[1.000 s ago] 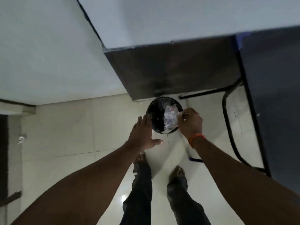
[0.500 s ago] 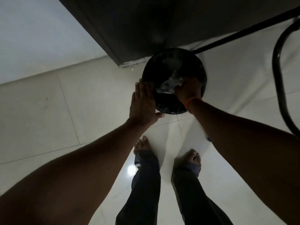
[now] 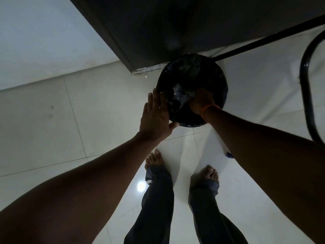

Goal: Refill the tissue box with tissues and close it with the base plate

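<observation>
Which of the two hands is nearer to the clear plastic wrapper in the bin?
The right. The right hand is inside the black bin, touching the clear plastic wrapper. The left hand rests flat against the bin's outer rim, beside it.

Glossy floor tiles (image 3: 88, 120); shiny black plastic bin liner (image 3: 193, 71); crinkled clear wrapper (image 3: 181, 94).

Bare floor (image 3: 52, 120) lay open left of the bin (image 3: 193, 71). A dark cabinet (image 3: 158, 23) crowded the bin's far side; a black tube frame (image 3: 306, 95) stood on the right.
</observation>
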